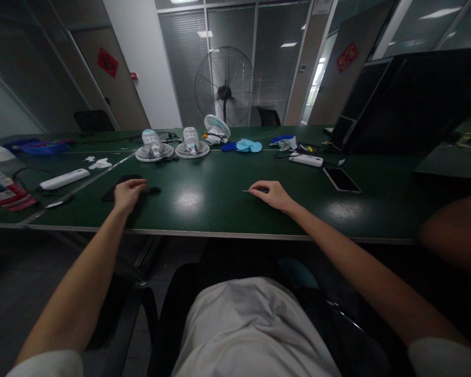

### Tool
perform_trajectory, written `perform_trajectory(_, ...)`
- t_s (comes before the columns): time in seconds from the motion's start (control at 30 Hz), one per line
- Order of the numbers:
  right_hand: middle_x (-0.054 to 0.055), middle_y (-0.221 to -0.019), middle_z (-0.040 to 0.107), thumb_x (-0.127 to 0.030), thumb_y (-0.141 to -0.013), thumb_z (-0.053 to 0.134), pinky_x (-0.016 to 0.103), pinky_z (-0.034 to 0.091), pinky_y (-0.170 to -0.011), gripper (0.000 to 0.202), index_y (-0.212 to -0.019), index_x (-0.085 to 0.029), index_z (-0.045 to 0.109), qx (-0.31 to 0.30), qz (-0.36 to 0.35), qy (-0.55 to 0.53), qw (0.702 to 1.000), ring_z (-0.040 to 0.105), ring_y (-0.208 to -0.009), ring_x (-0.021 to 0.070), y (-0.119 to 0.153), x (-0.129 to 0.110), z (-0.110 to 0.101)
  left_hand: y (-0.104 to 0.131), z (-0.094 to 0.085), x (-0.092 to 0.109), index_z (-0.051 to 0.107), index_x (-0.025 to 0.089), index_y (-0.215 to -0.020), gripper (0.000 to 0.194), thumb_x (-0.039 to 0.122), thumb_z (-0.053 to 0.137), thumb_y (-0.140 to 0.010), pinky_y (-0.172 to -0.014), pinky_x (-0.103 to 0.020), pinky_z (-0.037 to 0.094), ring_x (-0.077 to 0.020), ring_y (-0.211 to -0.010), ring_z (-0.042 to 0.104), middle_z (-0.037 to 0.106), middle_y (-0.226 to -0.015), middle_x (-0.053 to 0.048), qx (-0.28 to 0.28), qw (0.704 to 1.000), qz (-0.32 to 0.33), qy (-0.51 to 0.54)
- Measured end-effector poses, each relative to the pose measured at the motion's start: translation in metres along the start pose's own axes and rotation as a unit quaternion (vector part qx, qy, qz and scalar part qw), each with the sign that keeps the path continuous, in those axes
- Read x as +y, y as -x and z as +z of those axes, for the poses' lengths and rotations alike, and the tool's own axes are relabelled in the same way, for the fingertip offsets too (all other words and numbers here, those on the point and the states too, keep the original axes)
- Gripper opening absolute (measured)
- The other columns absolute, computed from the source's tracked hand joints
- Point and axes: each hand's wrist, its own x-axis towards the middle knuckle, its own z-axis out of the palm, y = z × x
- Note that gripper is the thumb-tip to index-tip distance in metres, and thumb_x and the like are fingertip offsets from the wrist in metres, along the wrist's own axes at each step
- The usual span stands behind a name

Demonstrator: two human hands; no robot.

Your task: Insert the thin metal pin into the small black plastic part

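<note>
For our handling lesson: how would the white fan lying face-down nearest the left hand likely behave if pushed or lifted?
The white fan probably slides rather than rolls, since its flat round grille rests on the green table. Its plastic look suggests it's light. The raised motor housing might make it tip when lifted.

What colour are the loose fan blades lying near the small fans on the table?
Light blue; the fan blades show best in the head view, on the green table.

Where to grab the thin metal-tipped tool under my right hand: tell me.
Grip the thin tool by its dark handle end, under the right hand, pinching from above. It lies flat on the green table with its fine metal tip pointing left, so keep fingers off that end.
</note>
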Motion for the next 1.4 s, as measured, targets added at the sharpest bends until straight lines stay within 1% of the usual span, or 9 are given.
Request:
perform_trajectory(0.27, 0.004, -0.111, 0.081, -0.041, -0.097, 0.065, 0.044, 0.056, -0.099, 0.024, -0.107, -0.027, 0.081, -0.01, 0.004, -0.004, 1.0, 0.074, -0.106, 0.0272, 0.001, -0.009, -0.004, -0.005, 0.002, -0.003, 0.074, 0.018, -0.091, 0.018, 0.031, 0.072, -0.079, -0.074, -0.028, 0.055, -0.0204, -0.081, 0.072, 0.073, -0.081, -0.003, 0.008, 0.999, -0.009, 0.037)
perform_trajectory(0.43, 0.004, -0.111, 0.081, -0.04, -0.097, 0.066, 0.044, 0.056, -0.099, 0.023, -0.106, -0.026, 0.081, -0.011, 0.01, -0.008, 1.0, 0.074, -0.106, 0.0275, 0.002, -0.011, -0.004, -0.009, 0.004, -0.008, 0.072, 0.016, -0.095, 0.026, 0.037, 0.074, -0.08, -0.075, -0.029, 0.057, -0.0209, -0.082, 0.071, 0.073, -0.084, -0.005, -0.008, 0.999, -0.034, 0.034)
perform_trajectory(0.53, 0.004, -0.111, 0.081, -0.04, -0.097, 0.066, 0.044, 0.056, -0.099, 0.023, -0.106, -0.026, 0.081, -0.015, 0.009, -0.007, 1.0, 0.075, -0.106, 0.0272, 0.001, -0.008, -0.004, -0.012, 0.005, -0.011, 0.072, 0.015, -0.1, 0.026, 0.035, 0.069, -0.083, -0.071, -0.027, 0.056, -0.018, -0.078, 0.068, 0.072, -0.085, -0.005, -0.021, 0.998, -0.026, 0.057)
perform_trajectory(0.63, 0.004, -0.111, 0.081, -0.041, -0.097, 0.066, 0.044, 0.056, -0.098, 0.024, -0.106, -0.026, 0.081, -0.014, 0.008, -0.001, 1.0, 0.074, -0.105, 0.027, 0.001, -0.004, -0.003, -0.016, 0.006, -0.018, 0.073, 0.015, -0.1, 0.026, 0.034, 0.068, -0.083, -0.066, -0.024, 0.054, -0.0146, -0.07, 0.063, 0.07, -0.081, -0.002, -0.005, 0.997, -0.013, 0.078)
perform_trajectory(0.8, 0.003, -0.11, 0.081, -0.043, -0.097, 0.066, 0.042, 0.055, -0.098, 0.024, -0.107, -0.026, 0.081, -0.013, 0.006, 0.002, 1.0, 0.074, -0.105, 0.0265, 0.0, 0.001, -0.001, -0.021, 0.007, -0.028, 0.076, 0.014, -0.098, 0.027, 0.028, 0.076, -0.076, -0.071, -0.025, 0.056, -0.014, -0.07, 0.065, 0.073, -0.083, -0.003, -0.022, 0.99, -0.001, 0.14)
perform_trajectory(0.97, 0.003, -0.111, 0.081, -0.043, -0.098, 0.065, 0.042, 0.055, -0.098, 0.024, -0.107, -0.027, 0.081, -0.02, 0.003, -0.003, 1.0, 0.074, -0.106, 0.0263, 0.0, 0.001, -0.002, -0.016, 0.005, -0.024, 0.077, 0.012, -0.1, 0.032, 0.024, 0.081, -0.071, -0.075, -0.027, 0.059, -0.015, -0.071, 0.069, 0.075, -0.083, -0.005, -0.045, 0.988, -0.006, 0.149)
perform_trajectory(1.17, 0.003, -0.111, 0.081, -0.042, -0.098, 0.065, 0.042, 0.055, -0.098, 0.024, -0.108, -0.027, 0.081, -0.02, 0.005, 0.003, 1.0, 0.074, -0.105, 0.0262, 0.0, 0.0, -0.002, -0.011, 0.005, -0.016, 0.078, 0.011, -0.103, 0.039, 0.029, 0.083, -0.069, -0.073, -0.031, 0.061, -0.0191, -0.075, 0.072, 0.077, -0.087, -0.008, -0.024, 0.991, -0.027, 0.126)
perform_trajectory(1.3, 0.003, -0.11, 0.081, -0.041, -0.097, 0.066, 0.042, 0.056, -0.097, 0.023, -0.107, -0.027, 0.081, -0.017, 0.009, 0.009, 1.0, 0.075, -0.104, 0.0265, 0.0, -0.001, -0.002, -0.01, 0.003, -0.013, 0.079, 0.015, -0.107, 0.043, 0.044, 0.08, -0.075, -0.073, -0.029, 0.059, -0.0221, -0.085, 0.073, 0.08, -0.097, -0.008, -0.008, 0.999, 0.023, 0.044)
perform_trajectory(1.4, 0.003, -0.11, 0.081, -0.041, -0.097, 0.066, 0.043, 0.056, -0.098, 0.023, -0.107, -0.027, 0.081, -0.02, 0.004, 0.005, 1.0, 0.074, -0.104, 0.0268, 0.001, -0.001, -0.004, -0.008, 0.003, -0.011, 0.08, 0.019, -0.107, 0.043, 0.049, 0.077, -0.077, -0.08, -0.03, 0.057, -0.0242, -0.092, 0.074, 0.08, -0.102, -0.008, -0.031, 0.995, 0.091, -0.011)
